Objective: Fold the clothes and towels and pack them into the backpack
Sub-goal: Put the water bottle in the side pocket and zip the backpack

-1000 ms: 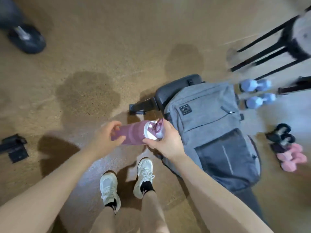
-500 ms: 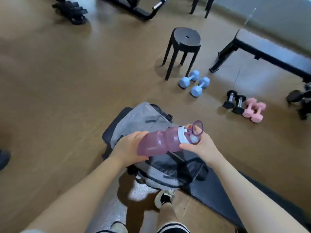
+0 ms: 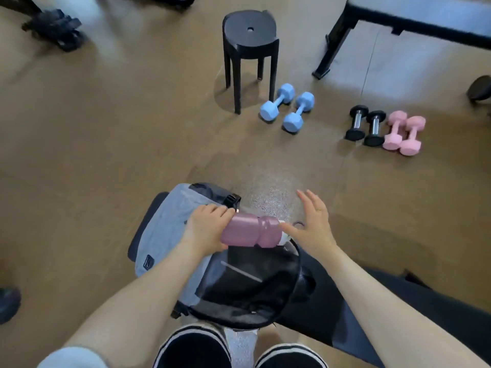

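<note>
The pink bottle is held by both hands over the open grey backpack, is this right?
Not quite. In the head view only the left hand grips the pink bottle; the right hand is open beside its cap end, fingers spread. The bottle does lie over the open grey backpack.

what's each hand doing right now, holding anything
Left hand: closed around the base end of the pink water bottle, held over the open backpack.
Right hand: open, fingers spread, thumb at the bottle's cap end, gripping nothing.
</note>
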A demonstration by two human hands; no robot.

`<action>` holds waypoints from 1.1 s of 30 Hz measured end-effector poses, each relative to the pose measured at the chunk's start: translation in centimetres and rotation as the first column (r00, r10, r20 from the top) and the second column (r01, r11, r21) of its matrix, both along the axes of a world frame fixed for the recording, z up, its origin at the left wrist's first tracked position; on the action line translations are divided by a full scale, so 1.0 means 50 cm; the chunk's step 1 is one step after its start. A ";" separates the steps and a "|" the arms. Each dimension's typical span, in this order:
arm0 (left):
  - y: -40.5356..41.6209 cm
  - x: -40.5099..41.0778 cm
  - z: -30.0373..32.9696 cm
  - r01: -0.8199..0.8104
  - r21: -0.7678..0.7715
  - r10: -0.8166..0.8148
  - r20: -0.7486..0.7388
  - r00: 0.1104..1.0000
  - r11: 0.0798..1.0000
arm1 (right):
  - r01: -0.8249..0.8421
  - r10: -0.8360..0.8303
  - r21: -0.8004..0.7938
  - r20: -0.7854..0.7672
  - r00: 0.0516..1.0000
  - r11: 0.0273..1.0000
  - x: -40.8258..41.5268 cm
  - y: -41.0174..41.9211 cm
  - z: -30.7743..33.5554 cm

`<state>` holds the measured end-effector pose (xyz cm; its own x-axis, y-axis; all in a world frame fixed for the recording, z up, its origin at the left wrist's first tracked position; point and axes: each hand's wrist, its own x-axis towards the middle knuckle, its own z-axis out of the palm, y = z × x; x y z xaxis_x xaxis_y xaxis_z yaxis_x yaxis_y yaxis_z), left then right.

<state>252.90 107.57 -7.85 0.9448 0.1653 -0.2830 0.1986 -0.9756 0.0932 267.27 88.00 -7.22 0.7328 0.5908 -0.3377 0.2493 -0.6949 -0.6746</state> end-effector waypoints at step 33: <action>0.166 0.271 -0.383 -0.137 -0.006 0.115 -0.509 0.853 0.991 | -0.453 0.361 -0.484 -0.275 0.891 0.749 0.136 0.186 -0.399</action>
